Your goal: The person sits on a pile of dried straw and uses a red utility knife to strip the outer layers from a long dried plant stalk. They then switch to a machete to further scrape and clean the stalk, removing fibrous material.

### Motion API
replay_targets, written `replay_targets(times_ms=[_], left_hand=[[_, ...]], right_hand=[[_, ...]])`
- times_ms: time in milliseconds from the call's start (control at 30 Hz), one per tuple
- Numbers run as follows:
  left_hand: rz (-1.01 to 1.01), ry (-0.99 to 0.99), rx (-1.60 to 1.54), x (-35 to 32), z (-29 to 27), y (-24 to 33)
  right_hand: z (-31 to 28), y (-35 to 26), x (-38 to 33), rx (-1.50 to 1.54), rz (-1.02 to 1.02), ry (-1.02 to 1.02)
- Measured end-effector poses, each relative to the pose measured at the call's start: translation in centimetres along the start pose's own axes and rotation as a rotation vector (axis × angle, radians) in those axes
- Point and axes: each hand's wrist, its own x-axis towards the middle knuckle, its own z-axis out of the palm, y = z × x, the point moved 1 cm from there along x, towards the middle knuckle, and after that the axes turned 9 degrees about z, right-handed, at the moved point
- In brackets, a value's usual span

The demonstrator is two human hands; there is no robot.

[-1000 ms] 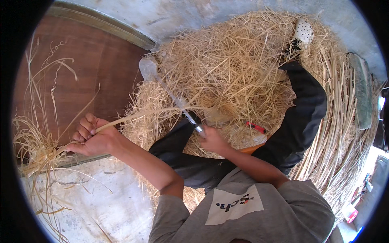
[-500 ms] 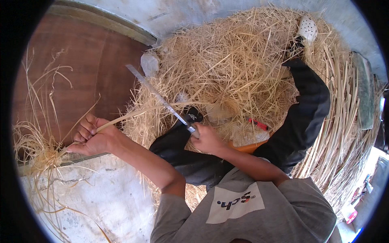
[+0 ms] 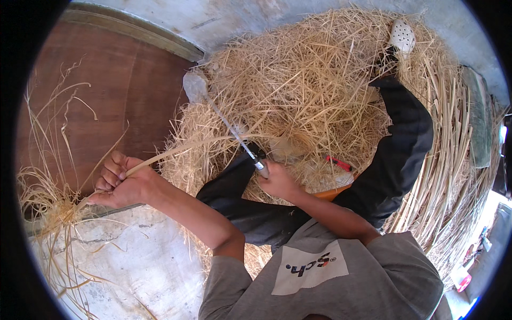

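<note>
Closed around a long pale strip of dried plant fibre [image 3: 181, 150], my left hand [image 3: 118, 181] is out at the left. A frayed, curly bunch [image 3: 60, 208] spreads from the strip's end beyond that hand. The strip's other end arches right, toward the blade. My right hand [image 3: 277, 180] grips the handle of a long, thin knife [image 3: 233, 129] above my bent leg. Its narrow metal blade slants up and left, crossing the strip near its right end. Whether blade and strip touch I cannot tell.
A heap of dry fibre shavings [image 3: 298, 69] covers the floor ahead. Long dried stalks [image 3: 434, 176] lie in a bundle at the right. A red-handled tool [image 3: 339, 163] rests on the shavings by my leg. A brown panel [image 3: 106, 90] stands at the left.
My right hand has shifted slightly right, and the knife blade has swung so its tip is farther right. My left hand and the strip stay nearly in place.
</note>
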Motion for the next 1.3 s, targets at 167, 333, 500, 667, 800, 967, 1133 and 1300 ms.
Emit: replay_targets(times_ms=[167, 333, 500, 667, 800, 967, 1133, 1300], left_hand=[[0.028, 0.037, 0.02, -0.4, 1.2, 0.3], [0.029, 0.086, 0.086, -0.1, 1.3, 0.1], [0.038, 0.109, 0.089, -0.1, 0.6, 0.0], [0.037, 0.138, 0.108, 0.2, 1.0, -0.1], [0.024, 0.141, 0.1, 0.7, -0.2, 0.0], [0.035, 0.143, 0.126, 0.9, -1.1, -0.2], [0.062, 0.16, 0.129, 1.0, -1.2, -0.1], [0.08, 0.217, 0.16, 1.3, -1.0, -0.1]], right_hand=[[0.8, 2.9, 1.2, 0.067, 0.074, 0.001], [-0.1, 9.7, 2.1, 0.004, 0.076, 0.04], [0.7, 6.6, 1.9, 0.002, 0.054, 0.078], [0.9, 10.8, 2.7, -0.136, 0.015, 0.086], [-0.8, 22.9, 3.9, -0.519, 0.186, -0.062], [-0.1, 13.6, 3.3, -0.209, -0.076, 0.045], [1.7, 4.3, 1.7, 0.098, 0.027, -0.076], [3.2, 16.3, 3.2, -0.015, 0.076, 0.081]])
